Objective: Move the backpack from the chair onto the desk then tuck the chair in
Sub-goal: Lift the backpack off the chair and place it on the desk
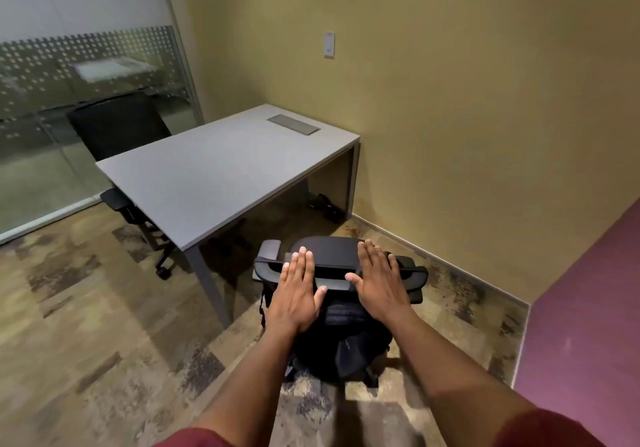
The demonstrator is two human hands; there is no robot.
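Note:
A black backpack [341, 339] sits on the seat of a black office chair [329, 256], just below me and off the near right corner of the grey desk [207, 176]. The chair's curved back and its two armrests lie on the far side of the backpack, towards the desk. My left hand [298, 290] and my right hand [377, 283] are both flat, palms down and fingers spread. They hover side by side over the top of the backpack and the chair's back. Neither hand grips anything. I cannot tell whether they touch the chair.
A second black chair [117, 127] stands at the desk's far left side, in front of a glass partition [69, 75]. A cable hatch [293, 124] is set into the desk top. Dark objects [325, 205] lie under the desk by the yellow wall. A purple wall [588, 308] stands at right.

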